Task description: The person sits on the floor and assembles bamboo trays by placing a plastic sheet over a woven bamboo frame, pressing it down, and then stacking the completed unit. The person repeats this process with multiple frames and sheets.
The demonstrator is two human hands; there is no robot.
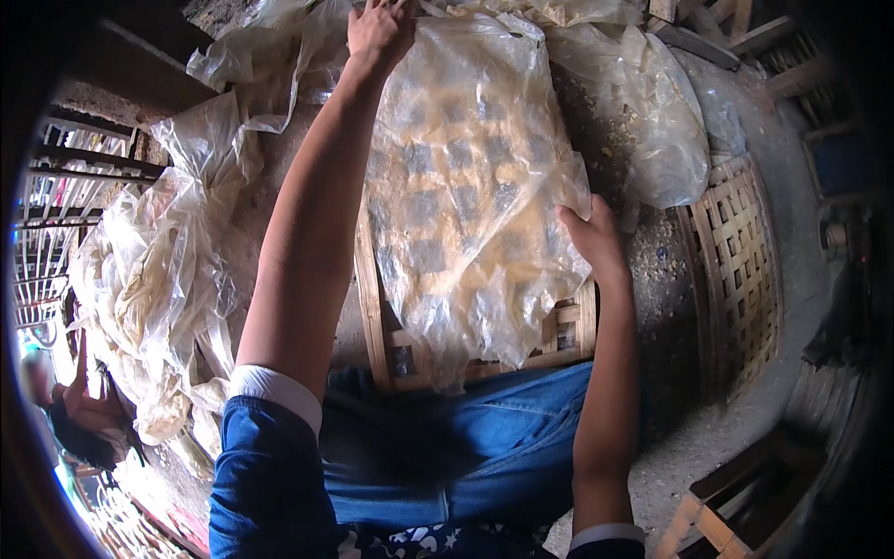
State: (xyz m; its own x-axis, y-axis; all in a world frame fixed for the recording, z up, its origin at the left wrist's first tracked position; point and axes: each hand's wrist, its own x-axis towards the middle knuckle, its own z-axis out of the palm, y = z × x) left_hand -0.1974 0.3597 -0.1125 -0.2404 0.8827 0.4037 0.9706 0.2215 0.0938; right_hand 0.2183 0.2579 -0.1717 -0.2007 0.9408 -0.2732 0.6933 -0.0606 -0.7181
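Note:
A crumpled translucent plastic sheet (pixel 470 177) lies spread over a woven bamboo tray (pixel 374 321) that leans against my knees. My left hand (pixel 380 30) reaches to the far top edge of the sheet and presses on the plastic there. At the sheet's right edge, my right hand (pixel 593 238) pinches the plastic about halfway down. Through the sheet, the tray's lattice shows as dark and pale squares.
A heap of crumpled plastic sheets (pixel 154 270) lies on the left, and more plastic (pixel 656 112) lies at the upper right. Another woven tray (pixel 740 261) rests on the ground to the right. Wooden frames (pixel 717 517) sit at lower right. A person (pixel 70 419) crouches at far left.

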